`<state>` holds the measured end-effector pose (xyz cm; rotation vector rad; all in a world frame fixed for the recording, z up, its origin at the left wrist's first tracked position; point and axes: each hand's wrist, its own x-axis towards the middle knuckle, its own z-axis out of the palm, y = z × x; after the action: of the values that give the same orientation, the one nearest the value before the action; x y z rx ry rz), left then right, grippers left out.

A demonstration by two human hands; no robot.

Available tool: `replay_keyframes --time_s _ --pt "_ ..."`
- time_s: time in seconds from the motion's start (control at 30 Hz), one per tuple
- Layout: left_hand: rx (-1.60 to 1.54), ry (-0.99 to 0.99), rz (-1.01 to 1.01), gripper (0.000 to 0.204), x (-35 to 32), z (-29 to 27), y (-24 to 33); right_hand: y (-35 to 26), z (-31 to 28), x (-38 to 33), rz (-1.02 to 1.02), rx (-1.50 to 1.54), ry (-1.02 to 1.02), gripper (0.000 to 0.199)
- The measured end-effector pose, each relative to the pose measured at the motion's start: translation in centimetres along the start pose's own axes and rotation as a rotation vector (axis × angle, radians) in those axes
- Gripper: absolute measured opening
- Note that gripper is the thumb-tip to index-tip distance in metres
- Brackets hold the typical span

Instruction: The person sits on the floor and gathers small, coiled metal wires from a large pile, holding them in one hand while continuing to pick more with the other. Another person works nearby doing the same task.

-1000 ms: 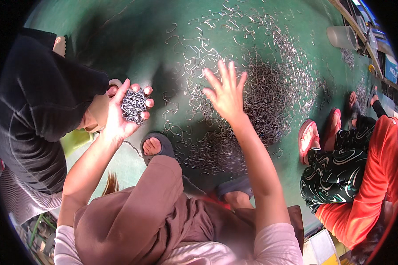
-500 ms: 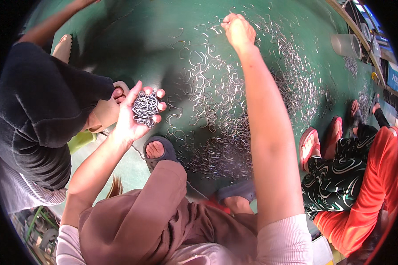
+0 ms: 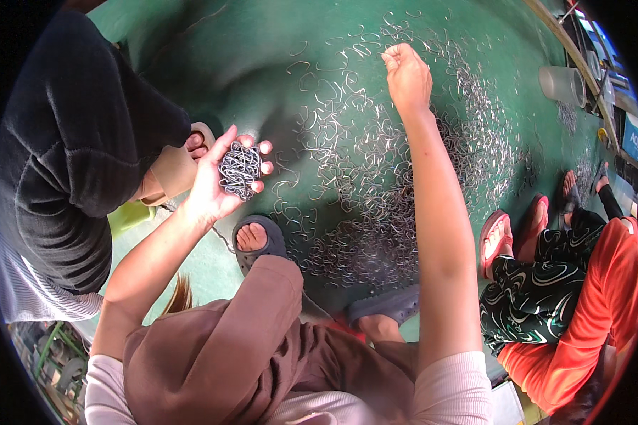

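Observation:
In the palm of my left hand [image 3: 216,185] rests a tangled clump of grey metal hooks [image 3: 239,170], thin wire bent into S or C shapes. The fingers curl up around its edge. My right hand [image 3: 407,74] reaches out over the far part of the scattered metal hooks [image 3: 354,159] on the green floor. Its fingers are pinched together near a few loose pieces; whether a hook sits between the fingertips is too small to tell. The loose hooks lie thickest under and beside my right forearm.
A person in dark clothes [image 3: 64,142] sits close on my left. Another in patterned trousers [image 3: 528,301] and orange is on my right, with red sandals [image 3: 495,244] by the pile. A translucent bucket [image 3: 562,85] lies at the far right beside a wooden rail [image 3: 578,53].
My right hand has moved right and slightly nearer, its fingers still pinched. The left hand with its clump has shifted slightly right. The left-hand person's arm has mostly left view.

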<state>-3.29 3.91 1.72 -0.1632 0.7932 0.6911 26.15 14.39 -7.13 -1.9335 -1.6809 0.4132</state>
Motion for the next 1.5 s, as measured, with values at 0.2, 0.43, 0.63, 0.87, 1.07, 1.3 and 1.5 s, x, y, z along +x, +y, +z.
replay_keyframes --time_s 0.2,0.43,0.63,0.87,1.07,1.3,1.5 --pt "0.013 -0.015 -0.021 0.032 0.8 0.2 -0.2 -0.5 0.6 2.9 -0.084 -0.194 -0.087 0.012" --pt "-0.023 -0.089 -0.029 0.032 1.0 -0.7 0.1 0.2 1.6 4.2 -0.194 -0.351 -0.157 0.012" --pt "-0.031 -0.114 -0.034 0.032 0.7 -1.5 0.5 -0.4 0.8 2.6 0.113 0.045 -0.319 0.015" --pt "-0.031 -0.098 -0.025 0.032 0.7 -1.6 0.6 0.5 0.7 3.8 0.298 0.325 -0.245 0.020" --pt "-0.022 -0.091 -0.015 0.032 0.4 -2.0 0.9 -0.9 0.9 2.9 0.140 0.020 -0.301 0.016" --pt "-0.052 -0.130 -0.024 0.032 0.8 -1.8 0.8 -2.2 1.6 1.9 -0.106 -0.380 -0.348 0.019" --pt "-0.020 -0.077 -0.062 0.030 2.4 -2.7 -0.1 -8.1 -1.9 -2.6 0.117 0.462 -0.850 0.019"
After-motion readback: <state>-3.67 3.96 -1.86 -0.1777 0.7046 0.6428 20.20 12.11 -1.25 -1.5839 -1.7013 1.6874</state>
